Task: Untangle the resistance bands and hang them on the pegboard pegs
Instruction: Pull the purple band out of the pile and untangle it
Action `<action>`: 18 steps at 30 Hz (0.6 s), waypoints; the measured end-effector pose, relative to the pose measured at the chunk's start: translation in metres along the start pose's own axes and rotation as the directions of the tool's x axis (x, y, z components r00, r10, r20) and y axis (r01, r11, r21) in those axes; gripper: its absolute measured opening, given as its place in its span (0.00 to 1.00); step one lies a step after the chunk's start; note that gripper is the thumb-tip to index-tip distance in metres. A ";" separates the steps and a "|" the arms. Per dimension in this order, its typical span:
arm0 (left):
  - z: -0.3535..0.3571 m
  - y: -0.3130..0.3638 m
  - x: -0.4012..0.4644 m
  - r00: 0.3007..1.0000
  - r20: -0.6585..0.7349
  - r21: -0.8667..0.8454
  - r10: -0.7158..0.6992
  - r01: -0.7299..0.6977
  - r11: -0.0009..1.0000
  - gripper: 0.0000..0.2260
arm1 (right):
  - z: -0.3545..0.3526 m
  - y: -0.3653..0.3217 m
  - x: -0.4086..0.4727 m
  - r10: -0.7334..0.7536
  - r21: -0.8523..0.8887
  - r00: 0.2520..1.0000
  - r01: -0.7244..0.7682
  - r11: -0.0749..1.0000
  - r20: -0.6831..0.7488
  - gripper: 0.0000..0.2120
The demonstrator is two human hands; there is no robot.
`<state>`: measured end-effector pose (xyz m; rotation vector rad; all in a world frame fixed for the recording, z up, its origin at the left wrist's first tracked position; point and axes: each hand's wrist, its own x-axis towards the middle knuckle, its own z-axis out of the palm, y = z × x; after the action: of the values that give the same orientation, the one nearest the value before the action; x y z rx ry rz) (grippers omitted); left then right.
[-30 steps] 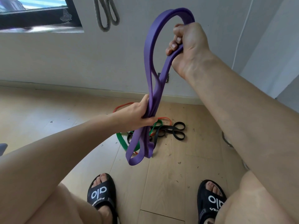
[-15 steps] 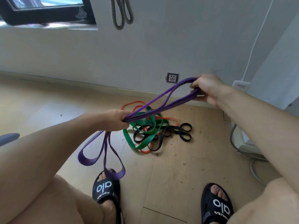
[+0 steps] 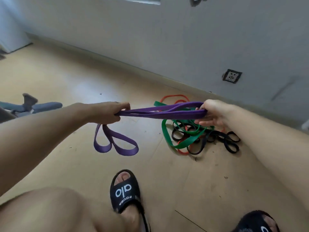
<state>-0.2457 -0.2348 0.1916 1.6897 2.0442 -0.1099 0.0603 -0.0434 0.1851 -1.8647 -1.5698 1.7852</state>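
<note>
A purple resistance band (image 3: 167, 113) stretches level between my two hands, folded into several strands. My left hand (image 3: 110, 113) grips one end, and two purple loops hang below it above the floor. My right hand (image 3: 212, 113) grips the other folded end. Beneath and behind my right hand a tangle lies on the wooden floor: a green band (image 3: 167, 136), a black band (image 3: 229, 143) and an orange band (image 3: 173, 97), wound through one another. A grey band (image 3: 194, 1) hangs on the wall at the top edge. No pegboard shows.
A wall socket (image 3: 231, 76) sits low on the grey wall. A blue-grey chair base (image 3: 40, 107) lies at the left. My feet in black slides (image 3: 124, 191) stand on the floor below the hands.
My right hand dropped from head height to waist level, bringing the purple band from upright to level. The view swung left and down; the hanging loops now dangle free of my foot.
</note>
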 end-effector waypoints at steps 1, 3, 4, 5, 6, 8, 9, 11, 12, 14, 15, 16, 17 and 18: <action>0.005 -0.019 0.004 0.999 0.020 -0.018 -0.034 0.035 0.999 0.14 | 0.020 -0.003 0.013 0.011 -0.001 1.000 -0.011 1.000 0.010 0.12; 0.020 -0.058 0.016 0.993 0.046 -0.074 -0.108 0.112 0.991 0.13 | 0.061 -0.009 0.042 0.032 0.031 0.999 -0.032 0.999 0.012 0.13; 0.029 -0.078 0.022 0.987 0.057 -0.110 -0.149 0.154 0.982 0.12 | 0.081 -0.013 0.057 0.040 0.052 0.999 -0.041 0.998 0.015 0.13; 0.041 -0.097 0.029 0.979 0.075 -0.147 -0.189 0.198 0.969 0.11 | 0.101 -0.016 0.073 0.047 0.062 0.999 -0.048 0.997 0.021 0.12; 0.053 -0.113 0.037 0.970 0.097 -0.187 -0.225 0.239 0.953 0.09 | 0.119 -0.018 0.088 0.055 0.058 0.998 -0.056 0.997 0.024 0.11; 0.079 -0.143 0.053 0.946 0.148 -0.241 -0.288 0.317 0.917 0.06 | 0.154 -0.016 0.120 0.082 0.039 0.996 -0.083 0.996 0.033 0.10; 0.092 -0.157 0.062 0.934 0.167 -0.266 -0.316 0.351 0.898 0.05 | 0.170 -0.013 0.138 0.103 0.028 0.994 -0.104 0.994 0.039 0.10; 0.120 -0.180 0.081 0.915 0.191 -0.322 -0.356 0.401 0.858 0.04 | 0.197 -0.002 0.172 0.145 -0.001 0.988 -0.145 0.989 0.044 0.11; 0.134 -0.188 0.090 0.907 0.201 -0.353 -0.370 0.419 0.837 0.05 | 0.208 0.005 0.189 0.160 -0.014 0.986 -0.159 0.987 0.040 0.13; 0.164 -0.202 0.109 0.893 0.208 -0.371 -0.399 0.450 0.812 0.08 | 0.229 0.018 0.219 0.180 -0.042 0.983 -0.178 0.983 0.028 0.16; 0.179 -0.207 0.116 0.890 0.194 -0.368 -0.413 0.457 0.810 0.09 | 0.238 0.024 0.231 0.185 -0.056 0.983 -0.184 0.981 0.017 0.17; 0.195 -0.211 0.122 0.890 0.163 -0.358 -0.425 0.455 0.816 0.10 | 0.244 0.028 0.241 0.185 -0.067 0.983 -0.185 0.980 -0.001 0.18; 0.210 -0.215 0.127 0.890 0.124 -0.335 -0.438 0.453 0.826 0.11 | 0.249 0.031 0.250 0.186 -0.069 0.982 -0.187 0.980 -0.018 0.19; 0.225 -0.217 0.129 0.889 0.086 -0.304 -0.449 0.453 0.838 0.13 | 0.253 0.034 0.257 0.175 -0.088 0.984 -0.178 0.980 -0.045 0.19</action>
<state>-0.3959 -0.2491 -0.1114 0.9902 2.2731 0.0546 -0.1802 -0.0120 -0.0843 -2.1279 -1.5413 1.7616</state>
